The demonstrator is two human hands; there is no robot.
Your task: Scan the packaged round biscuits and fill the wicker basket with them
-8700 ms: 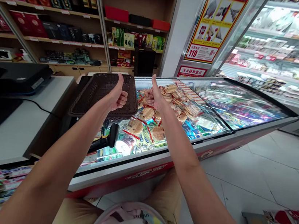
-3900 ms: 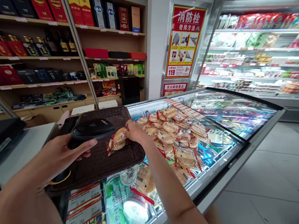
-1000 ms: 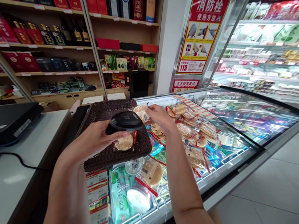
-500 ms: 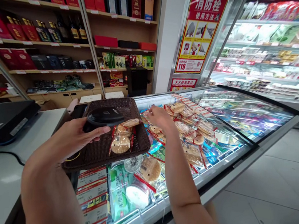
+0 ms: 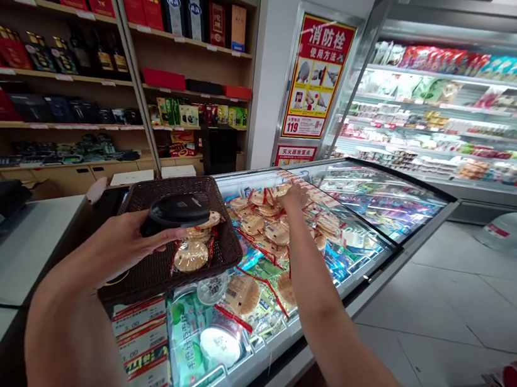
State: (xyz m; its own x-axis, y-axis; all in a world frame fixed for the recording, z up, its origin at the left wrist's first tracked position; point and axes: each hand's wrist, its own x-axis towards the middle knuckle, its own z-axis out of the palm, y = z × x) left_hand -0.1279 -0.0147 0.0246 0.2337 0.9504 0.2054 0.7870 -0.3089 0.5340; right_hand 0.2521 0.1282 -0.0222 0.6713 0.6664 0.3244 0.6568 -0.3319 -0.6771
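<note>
My left hand [image 5: 136,234] is wrapped around a black handheld scanner [image 5: 182,211], above a dark brown wicker basket [image 5: 168,188]. Inside the basket lie a few clear packets of round biscuits [image 5: 192,256]. My right hand [image 5: 295,196] reaches to the far part of a heap of similar biscuit packets [image 5: 277,233] on the glass freezer top. Its fingers are stretched over the packets and look apart, though their tips are partly hidden. Nearer to me lies another round biscuit packet [image 5: 242,294] on the glass.
Beneath the basket and heap is a glass-topped chest freezer [image 5: 382,191] with coloured packs inside. Price labels [image 5: 144,337] line its near left end. A white counter [image 5: 4,274] with a cable stands at left. Bottles [image 5: 509,226] sit on the floor at right.
My right hand has moved farther over the heap, from its left side to its back. More packets show left of my arm. The view has turned right; my left hand still holds the scanner.
</note>
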